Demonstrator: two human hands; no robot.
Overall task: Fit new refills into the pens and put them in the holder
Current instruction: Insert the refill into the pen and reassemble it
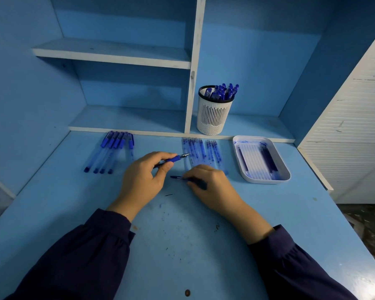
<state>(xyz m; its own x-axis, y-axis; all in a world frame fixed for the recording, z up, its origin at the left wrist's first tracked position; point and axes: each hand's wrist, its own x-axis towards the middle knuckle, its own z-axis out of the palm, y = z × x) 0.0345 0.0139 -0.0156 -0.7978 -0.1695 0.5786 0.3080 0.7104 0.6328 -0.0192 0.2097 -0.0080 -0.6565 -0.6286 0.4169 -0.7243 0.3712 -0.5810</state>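
Left hand (142, 180): fingers closed on a pen barrel (172, 159), tip pointing far right.
Right hand (212, 185): knuckles up, pinching a refill (179, 178) low over the desk (182, 245).
Holder (213, 114): far, upright, packed with capped pens (223, 92).
Tray (262, 161): right, holding refills; count unclear.
Pens to do (113, 152): five, far left.
Loose refills (201, 152): row beyond the right hand.

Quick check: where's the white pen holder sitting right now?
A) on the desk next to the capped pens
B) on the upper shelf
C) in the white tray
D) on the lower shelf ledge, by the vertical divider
D: the pen holder, full of blue pens, stands on the lower shelf ledge beside the divider, behind the tray.
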